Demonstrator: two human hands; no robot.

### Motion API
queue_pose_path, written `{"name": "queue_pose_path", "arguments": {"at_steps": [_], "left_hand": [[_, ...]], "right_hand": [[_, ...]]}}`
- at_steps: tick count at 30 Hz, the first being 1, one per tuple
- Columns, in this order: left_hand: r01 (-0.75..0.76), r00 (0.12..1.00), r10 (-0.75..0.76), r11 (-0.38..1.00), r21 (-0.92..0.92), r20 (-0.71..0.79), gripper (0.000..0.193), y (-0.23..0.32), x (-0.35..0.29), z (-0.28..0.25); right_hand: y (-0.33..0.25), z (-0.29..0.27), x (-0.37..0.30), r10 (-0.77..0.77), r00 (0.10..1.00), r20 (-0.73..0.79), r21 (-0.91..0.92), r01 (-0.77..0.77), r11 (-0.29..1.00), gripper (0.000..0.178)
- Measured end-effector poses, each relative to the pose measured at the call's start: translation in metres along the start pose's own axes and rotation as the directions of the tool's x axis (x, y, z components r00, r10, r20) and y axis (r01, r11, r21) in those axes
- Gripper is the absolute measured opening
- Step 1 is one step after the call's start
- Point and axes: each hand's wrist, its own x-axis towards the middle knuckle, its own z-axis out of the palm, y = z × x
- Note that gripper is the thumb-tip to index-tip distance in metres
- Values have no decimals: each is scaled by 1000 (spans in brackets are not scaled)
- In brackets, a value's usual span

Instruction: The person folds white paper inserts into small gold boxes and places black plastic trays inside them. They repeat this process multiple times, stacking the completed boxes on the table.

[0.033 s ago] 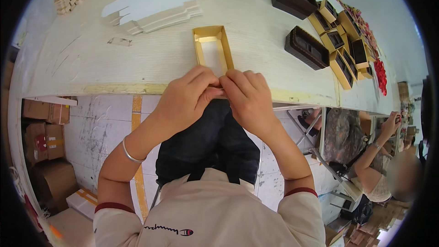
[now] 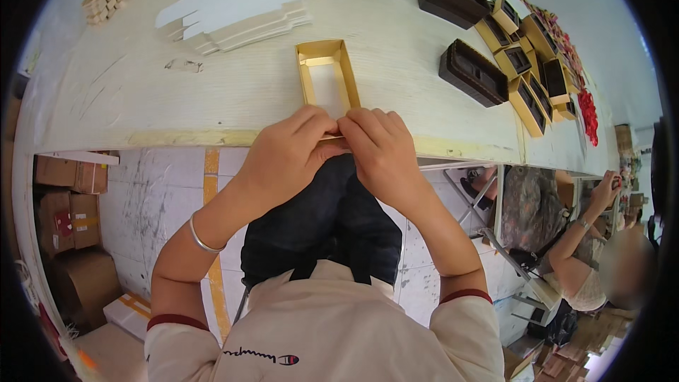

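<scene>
An open, shallow gold cardboard box point(image 2: 346, 76) with a pale bottom lies at the table's near edge. Its far end and two long sides stand up. My left hand point(image 2: 293, 152) and my right hand point(image 2: 382, 152) meet at the near end, fingers on top and thumbs below. Both are closed in a pinch on the box's near edge, which sticks out a little over the table rim. My fingers hide most of that end, so its fold cannot be made out.
Flat white box blanks point(image 2: 240, 0) are stacked beyond the box on the left. Dark brown trays point(image 2: 472, 74) and a heap of small gold boxes with dark inserts point(image 2: 527, 102) sit to the right. A co-worker's arm point(image 2: 576, 233) shows at far right. Cartons point(image 2: 85, 283) stand below left.
My fingers and thumbs have shifted slightly at the box's near end. Everything else looks the same.
</scene>
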Motion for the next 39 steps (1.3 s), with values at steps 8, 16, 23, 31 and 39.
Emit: {"name": "queue_pose_path", "arguments": {"at_steps": [8,16,23,31,39], "left_hand": [[376,814,-385,920,110,435,25,20,35,-32],[-195,980,165,920,339,114,38,-34,87,-47],[106,872,-247,939,328,423,14,-48,119,-22],[181,885,-269,950,253,380,17,-48,114,-16],[399,801,-306,914,-77,514,47,-76,93,-41]], "right_hand": [[14,-17,17,59,933,355,206,-139,969,13],[38,-48,21,-128,948,293,107,101,989,19],[24,-21,6,-65,985,159,179,36,983,25],[11,-11,0,10,999,53,154,-18,988,21],[10,10,-6,145,984,-102,220,-120,968,17]]}}
